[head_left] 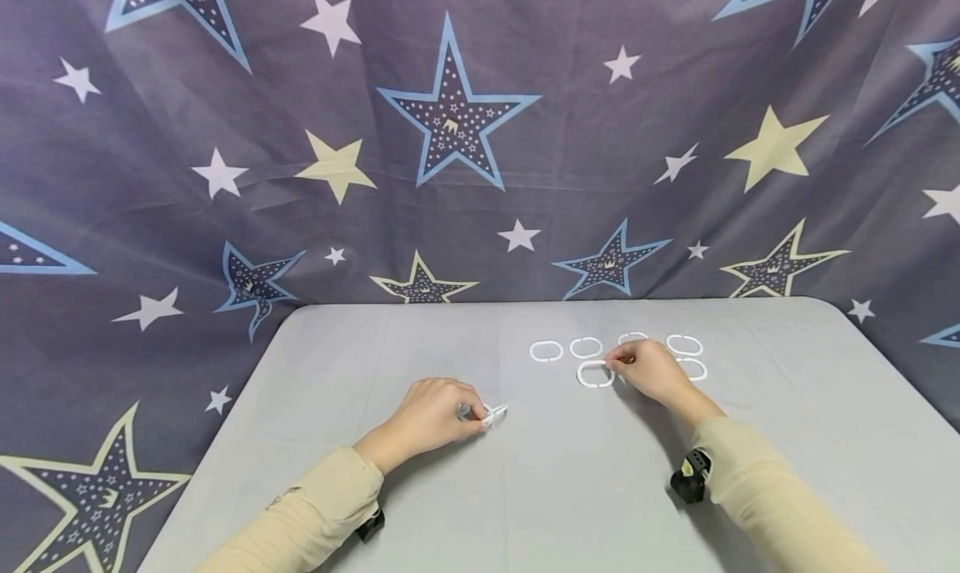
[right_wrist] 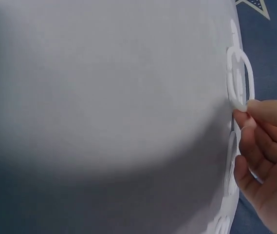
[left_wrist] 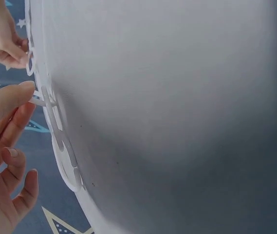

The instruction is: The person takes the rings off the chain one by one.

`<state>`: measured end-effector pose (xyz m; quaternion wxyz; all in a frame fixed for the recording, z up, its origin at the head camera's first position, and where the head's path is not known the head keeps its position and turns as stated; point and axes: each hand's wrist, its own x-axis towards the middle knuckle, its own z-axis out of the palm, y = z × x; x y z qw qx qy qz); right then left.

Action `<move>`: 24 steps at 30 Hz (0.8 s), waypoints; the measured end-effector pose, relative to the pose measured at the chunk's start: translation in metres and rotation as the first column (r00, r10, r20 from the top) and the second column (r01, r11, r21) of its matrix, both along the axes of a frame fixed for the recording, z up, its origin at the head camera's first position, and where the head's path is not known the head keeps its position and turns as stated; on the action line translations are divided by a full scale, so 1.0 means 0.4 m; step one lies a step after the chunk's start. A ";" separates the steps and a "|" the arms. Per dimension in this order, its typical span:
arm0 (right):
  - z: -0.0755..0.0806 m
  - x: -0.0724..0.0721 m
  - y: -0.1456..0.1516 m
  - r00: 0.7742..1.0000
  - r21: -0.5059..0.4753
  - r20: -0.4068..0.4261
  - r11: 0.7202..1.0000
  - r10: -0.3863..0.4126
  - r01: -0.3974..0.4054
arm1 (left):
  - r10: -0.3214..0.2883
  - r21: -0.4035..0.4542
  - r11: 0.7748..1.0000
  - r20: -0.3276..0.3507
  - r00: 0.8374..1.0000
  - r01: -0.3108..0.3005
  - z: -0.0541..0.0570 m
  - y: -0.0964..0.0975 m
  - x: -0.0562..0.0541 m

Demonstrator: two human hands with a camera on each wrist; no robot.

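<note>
My left hand (head_left: 435, 408) is low over the table, pinching a white oval link (head_left: 495, 414) between thumb and fingertips. More than one link seems to overlap there; in the left wrist view the white links (left_wrist: 58, 131) run on below the fingertips. My right hand (head_left: 654, 371) pinches the end of another white oval link (head_left: 578, 376), tilted up from the table in the right wrist view, with the thumb (right_wrist: 269, 111) on its near end. Around the right hand lie more oval links, among them one at the right (head_left: 684, 337), some partly hidden by the hand.
Two loose links, a left one (head_left: 547, 361) and its neighbour (head_left: 586, 357), lie behind the held one. A grey cloth covers the table (head_left: 360, 348). A dark star-patterned curtain (head_left: 555, 181) hangs at its back edge. Small black cameras (head_left: 690, 477) sit on the wrists.
</note>
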<state>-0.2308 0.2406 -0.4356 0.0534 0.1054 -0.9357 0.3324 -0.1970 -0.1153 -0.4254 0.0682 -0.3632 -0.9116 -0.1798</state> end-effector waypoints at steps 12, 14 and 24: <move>-0.005 -0.011 -0.003 0.999 0.027 0.034 1.000 -0.004 0.003 | 0.020 -0.006 1.000 -0.002 1.000 -0.020 0.003 0.003 0.002; -0.007 -0.009 -0.003 0.999 0.028 0.033 1.000 -0.005 0.004 | 0.021 -0.003 1.000 0.001 1.000 -0.021 0.003 0.003 0.003; -0.001 0.009 0.004 1.000 0.022 -0.010 1.000 -0.021 0.021 | 0.039 0.011 0.999 0.014 0.999 -0.039 0.002 0.002 0.005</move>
